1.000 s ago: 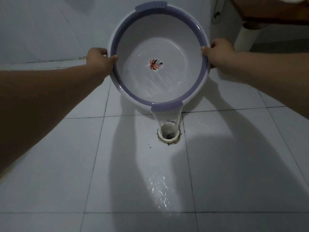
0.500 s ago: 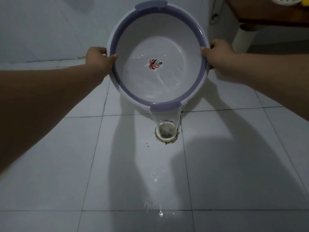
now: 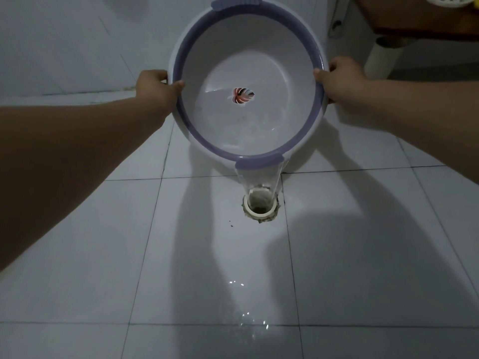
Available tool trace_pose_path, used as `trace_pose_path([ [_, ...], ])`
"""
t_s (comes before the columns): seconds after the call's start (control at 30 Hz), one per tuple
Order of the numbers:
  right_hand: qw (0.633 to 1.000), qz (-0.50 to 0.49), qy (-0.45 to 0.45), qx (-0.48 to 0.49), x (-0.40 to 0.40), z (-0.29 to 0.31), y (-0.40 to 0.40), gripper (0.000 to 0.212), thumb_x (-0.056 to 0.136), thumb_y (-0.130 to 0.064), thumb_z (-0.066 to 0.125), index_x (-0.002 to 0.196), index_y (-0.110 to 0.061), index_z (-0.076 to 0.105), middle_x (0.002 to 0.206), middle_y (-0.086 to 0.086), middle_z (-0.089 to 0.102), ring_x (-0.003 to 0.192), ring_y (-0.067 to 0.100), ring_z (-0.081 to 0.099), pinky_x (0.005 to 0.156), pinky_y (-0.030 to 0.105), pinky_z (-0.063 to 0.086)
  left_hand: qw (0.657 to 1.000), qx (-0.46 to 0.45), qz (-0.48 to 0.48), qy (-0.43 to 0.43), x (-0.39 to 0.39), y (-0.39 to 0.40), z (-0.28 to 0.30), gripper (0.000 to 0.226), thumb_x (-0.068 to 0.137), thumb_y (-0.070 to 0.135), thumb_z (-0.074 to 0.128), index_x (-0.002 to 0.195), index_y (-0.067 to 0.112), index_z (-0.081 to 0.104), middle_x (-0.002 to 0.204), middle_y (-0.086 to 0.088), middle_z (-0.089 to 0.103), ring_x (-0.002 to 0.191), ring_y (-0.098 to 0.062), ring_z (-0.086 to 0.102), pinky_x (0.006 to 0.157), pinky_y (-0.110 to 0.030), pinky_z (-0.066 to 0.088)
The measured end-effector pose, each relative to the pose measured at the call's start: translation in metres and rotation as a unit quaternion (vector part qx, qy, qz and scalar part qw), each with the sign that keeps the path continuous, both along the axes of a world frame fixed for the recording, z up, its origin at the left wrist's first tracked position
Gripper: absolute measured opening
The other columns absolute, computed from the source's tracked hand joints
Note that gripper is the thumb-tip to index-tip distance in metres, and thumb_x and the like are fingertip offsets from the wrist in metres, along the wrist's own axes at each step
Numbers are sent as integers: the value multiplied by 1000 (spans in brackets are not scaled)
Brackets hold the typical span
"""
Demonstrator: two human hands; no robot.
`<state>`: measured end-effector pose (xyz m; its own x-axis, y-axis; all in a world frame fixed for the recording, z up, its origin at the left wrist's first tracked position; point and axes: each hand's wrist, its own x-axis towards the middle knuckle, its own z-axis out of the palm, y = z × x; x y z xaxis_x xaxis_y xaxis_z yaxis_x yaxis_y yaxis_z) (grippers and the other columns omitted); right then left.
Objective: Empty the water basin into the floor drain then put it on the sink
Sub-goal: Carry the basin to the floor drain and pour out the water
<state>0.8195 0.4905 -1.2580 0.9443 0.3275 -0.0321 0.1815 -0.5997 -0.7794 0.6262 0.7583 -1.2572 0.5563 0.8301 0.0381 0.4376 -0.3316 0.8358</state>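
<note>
A white water basin (image 3: 259, 55) with a purple rim and a leaf picture on its bottom is held tilted toward me above the floor. My left hand (image 3: 155, 86) grips its left rim and my right hand (image 3: 339, 82) grips its right rim. A sheet of water pours over the near purple handle straight down into the round floor drain (image 3: 260, 207). A shallow pool of water lies in the basin's low side.
White floor tiles (image 3: 363, 255) are wet near me, with a glinting trickle running from the drain toward the bottom edge. At the top right stands a white pipe leg (image 3: 381, 58) under a brown counter (image 3: 414, 19). A tiled wall rises behind the basin.
The basin has tipped steeper toward me and holds less water. The stream keeps falling into the drain. Both hands keep their grip.
</note>
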Motion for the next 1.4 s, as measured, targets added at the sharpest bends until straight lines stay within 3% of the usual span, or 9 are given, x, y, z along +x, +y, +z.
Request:
trace_pose_path([
  [0.33,1000,-1,-9,-29,1,-3,-2,37,99,-33,51,122,-5,57,118,19,64,103,36,64,90,47,55,1000,-6,-1,-5,-1,2,-6,35,91,23,71,123,7,68,110,-12,72,97,-28,71,86,-40,60],
  [0.47,999,3,-4,-34,0,-5,-3,37,99,-34,50,124,-7,56,119,17,63,105,35,63,92,47,54,1000,-13,-5,-16,-2,1,-9,26,91,19,70,114,7,71,102,-12,73,93,-29,73,84,-41,61],
  [0.7,999,20,-5,-25,-2,-10,-6,35,101,-32,49,126,-8,55,118,16,63,104,32,62,93,45,53,1000,-1,-8,-6,-6,2,-16,27,91,20,70,115,7,71,98,-12,72,89,-28,72,83,-40,61],
  [0.93,999,18,-16,-29,-2,-16,-9,34,99,-33,51,118,-5,57,98,11,58,89,29,59,88,46,55,1000,-4,-18,-8,-9,-1,-19,29,91,21,70,116,6,70,96,-12,72,85,-29,72,79,-39,61],
  [1.23,1000,14,-17,-19,-6,-17,-10,32,98,-31,53,117,-5,57,98,10,56,99,34,62,89,48,54,1000,2,-12,-14,-12,-5,-21,28,94,23,69,119,11,69,103,-9,72,88,-26,71,82,-36,60],
  [1.4,1000,14,-9,-17,-8,-15,-10,32,99,-30,52,120,-6,56,110,15,62,104,34,62,91,47,54,1000,3,-9,-22,-14,-7,-22,14,93,22,69,106,16,68,99,-10,71,87,-27,70,82,-37,60],
])
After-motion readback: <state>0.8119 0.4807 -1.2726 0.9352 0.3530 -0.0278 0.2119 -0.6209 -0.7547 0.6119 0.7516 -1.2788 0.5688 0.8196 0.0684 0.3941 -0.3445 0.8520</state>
